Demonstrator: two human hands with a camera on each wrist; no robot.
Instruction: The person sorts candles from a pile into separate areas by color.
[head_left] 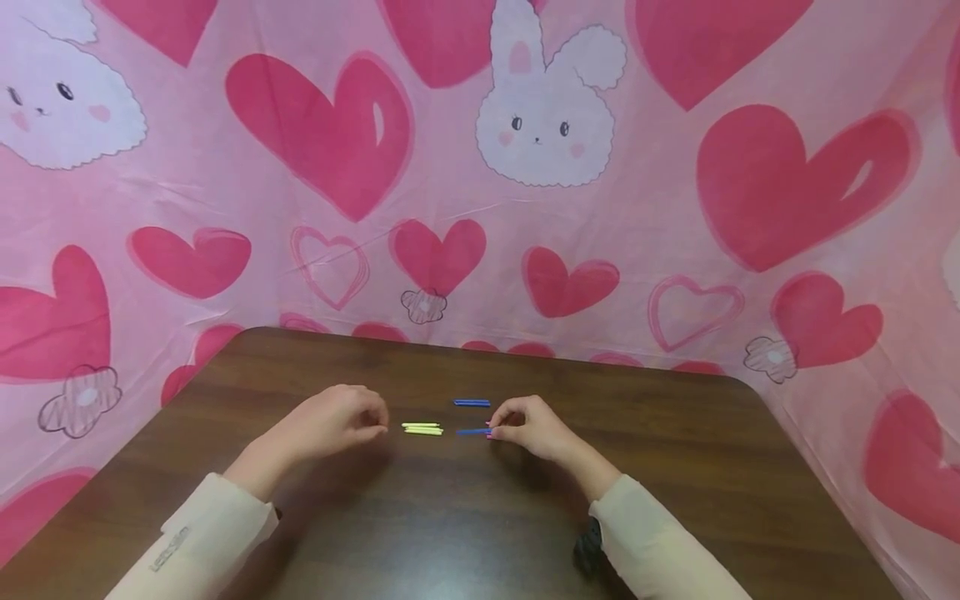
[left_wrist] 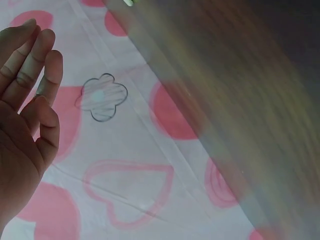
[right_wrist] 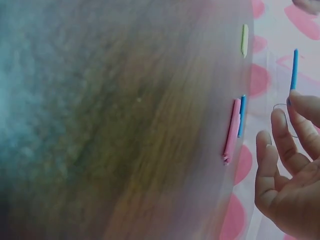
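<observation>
My right hand (head_left: 534, 427) pinches one thin blue stick (right_wrist: 294, 70) between thumb and forefinger, its free end pointing left in the head view. Partly hidden behind that hand lie pink sticks (right_wrist: 232, 131). Just beyond, a small group of blue sticks (head_left: 472, 403) rests on the table. Several yellow-green sticks (head_left: 422, 429) lie side by side between the hands. To the left of these my left hand (head_left: 341, 421) hovers over the table, fingers loosely bent and holding nothing. In the left wrist view, the left hand's fingers (left_wrist: 42, 65) are relaxed.
The dark brown wooden table (head_left: 450, 517) has rounded far corners. Behind and beside it hangs a pink cloth (head_left: 442, 192) printed with hearts and white rabbits. A black strap or device (head_left: 588, 546) shows under the right sleeve (head_left: 652, 533).
</observation>
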